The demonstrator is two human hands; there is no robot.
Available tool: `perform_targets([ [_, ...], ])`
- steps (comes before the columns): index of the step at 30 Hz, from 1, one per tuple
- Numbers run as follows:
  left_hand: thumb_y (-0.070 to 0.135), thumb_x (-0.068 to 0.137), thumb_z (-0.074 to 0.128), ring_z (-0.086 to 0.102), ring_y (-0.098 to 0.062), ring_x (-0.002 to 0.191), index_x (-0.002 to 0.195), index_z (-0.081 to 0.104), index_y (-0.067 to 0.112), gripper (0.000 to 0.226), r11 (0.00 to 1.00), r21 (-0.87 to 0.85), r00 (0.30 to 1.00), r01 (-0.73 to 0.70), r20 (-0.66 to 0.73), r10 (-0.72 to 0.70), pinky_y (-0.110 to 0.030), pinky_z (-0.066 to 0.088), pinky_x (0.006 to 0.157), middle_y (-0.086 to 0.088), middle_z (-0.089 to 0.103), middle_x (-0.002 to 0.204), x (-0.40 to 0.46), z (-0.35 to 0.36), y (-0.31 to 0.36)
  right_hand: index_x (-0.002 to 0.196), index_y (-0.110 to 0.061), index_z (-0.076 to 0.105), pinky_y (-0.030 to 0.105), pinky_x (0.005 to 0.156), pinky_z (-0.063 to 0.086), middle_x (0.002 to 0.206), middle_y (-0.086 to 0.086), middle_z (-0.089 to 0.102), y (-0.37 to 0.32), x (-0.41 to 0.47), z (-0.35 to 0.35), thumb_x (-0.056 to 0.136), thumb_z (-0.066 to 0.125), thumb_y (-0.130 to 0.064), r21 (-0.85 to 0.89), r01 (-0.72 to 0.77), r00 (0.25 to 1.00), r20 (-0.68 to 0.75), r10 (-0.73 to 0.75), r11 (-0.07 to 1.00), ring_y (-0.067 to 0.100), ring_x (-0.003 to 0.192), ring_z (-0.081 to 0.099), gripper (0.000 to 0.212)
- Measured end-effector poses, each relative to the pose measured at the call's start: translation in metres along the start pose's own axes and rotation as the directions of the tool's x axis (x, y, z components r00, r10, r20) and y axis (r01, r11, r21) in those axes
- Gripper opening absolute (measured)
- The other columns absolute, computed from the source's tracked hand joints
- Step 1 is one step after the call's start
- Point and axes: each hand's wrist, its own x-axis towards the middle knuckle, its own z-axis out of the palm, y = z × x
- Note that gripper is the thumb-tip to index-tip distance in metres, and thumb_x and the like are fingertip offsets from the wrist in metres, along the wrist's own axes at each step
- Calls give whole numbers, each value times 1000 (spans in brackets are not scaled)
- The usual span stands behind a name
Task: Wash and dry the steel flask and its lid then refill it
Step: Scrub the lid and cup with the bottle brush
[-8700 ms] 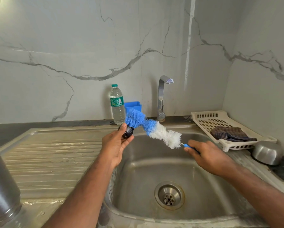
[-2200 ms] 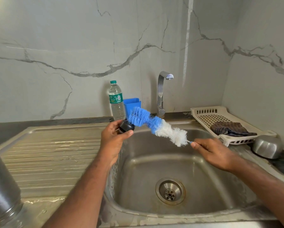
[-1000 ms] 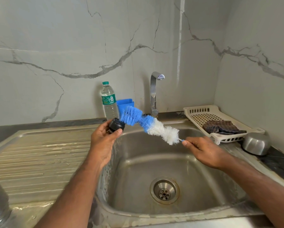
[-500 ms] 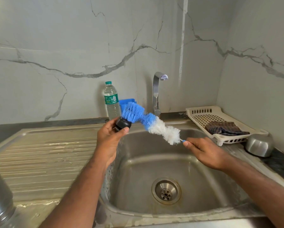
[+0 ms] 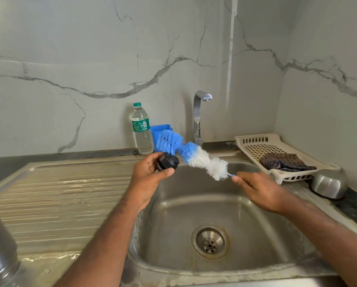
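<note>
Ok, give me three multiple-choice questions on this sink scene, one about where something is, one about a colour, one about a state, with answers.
1. Where does the folded dark checked cloth lie?
A. in the sink basin
B. in the cream plastic slotted tray
C. on the ribbed drainboard

2. What colour are the bottle brush bristles nearest the handle?
A. white
B. green
C. red

3. How is the black round flask lid held?
A. resting in the drain
B. in the right hand
C. in the left hand

Answers: B, the cloth sits in the tray; A, white bristles lie next to the right hand; C, the left hand's grip closes on it.
</note>
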Motion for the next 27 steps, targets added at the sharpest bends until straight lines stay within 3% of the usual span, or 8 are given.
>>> perform_targets([
  [3, -16, 74, 77, 72, -10, 101, 115, 65, 17, 53, 999, -34, 997, -6, -80, 3, -24, 56, 92, -3, 75, 110, 2, 0, 1, 69, -17, 43, 38, 60, 40, 57, -7, 45, 5, -2, -2, 104, 42, -47, 21, 7, 1000, 30, -8, 1000, 9, 56, 41, 46],
  [6, -14, 78, 74, 71, -21, 108, 118, 65, 15, 50, 990, -140, 984, 4, -176, -29, -32, 58, 91, -6, 75, 113, 7, -15, 4, 67, -18, 42, 33, 59, 36, 56, -9, 43, 12, -4, -7, 104, 45, -43, 11, 4, 1000, 22, -4, 1000, 9, 55, 41, 45],
  [11, -14, 81, 73, 70, -30, 111, 115, 64, 12, 43, 992, -108, 998, 59, -28, -62, -39, 60, 91, -9, 76, 109, -2, 0, 1, 70, -18, 45, 32, 59, 38, 59, -2, 48, 1, 1, 3, 104, 41, -45, -5, 17, 1000, -2, -17, 1000, 16, 58, 47, 44],
  [15, -11, 81, 70, 72, -23, 107, 116, 65, 10, 42, 964, -261, 991, 54, -104, -84, -37, 56, 98, -7, 77, 106, 4, -9, 5, 69, -18, 41, 35, 59, 37, 56, -10, 43, 14, -4, -5, 103, 44, -45, 39, 24, 1000, -6, -24, 999, 7, 56, 40, 44],
  [20, -18, 82, 65, 70, -23, 112, 122, 63, 9, 48, 967, -241, 996, 87, 40, -79, -32, 57, 95, -11, 74, 116, -1, -3, 3, 70, -14, 44, 41, 60, 41, 58, -8, 43, 3, -1, 1, 101, 40, -51, 44, 37, 999, -11, -37, 998, 6, 55, 39, 49],
  [22, -19, 82, 64, 71, -22, 111, 123, 61, 9, 50, 961, -267, 997, 77, 25, -73, -32, 57, 95, -9, 75, 116, -1, -2, 6, 69, -14, 43, 39, 59, 38, 58, -9, 41, 3, -2, 0, 103, 42, -47, 76, 59, 998, 12, -60, 995, 5, 55, 38, 47],
  [25, -12, 85, 65, 72, -22, 108, 122, 63, 7, 42, 929, -363, 995, 69, -41, -90, -37, 58, 95, -8, 76, 112, 4, -14, 8, 68, -16, 41, 36, 59, 35, 56, -11, 39, 12, -4, -6, 103, 44, -45, 77, 52, 999, 8, -52, 996, 6, 56, 39, 45],
  [27, -1, 83, 69, 72, -25, 106, 125, 63, 1, 42, 935, -344, 995, 92, -3, -99, -42, 58, 94, -15, 73, 116, 2, -13, 8, 68, -16, 43, 37, 58, 37, 57, -10, 40, 12, -3, -5, 101, 42, -49, 49, 47, 999, -22, -46, 998, 7, 56, 39, 47],
])
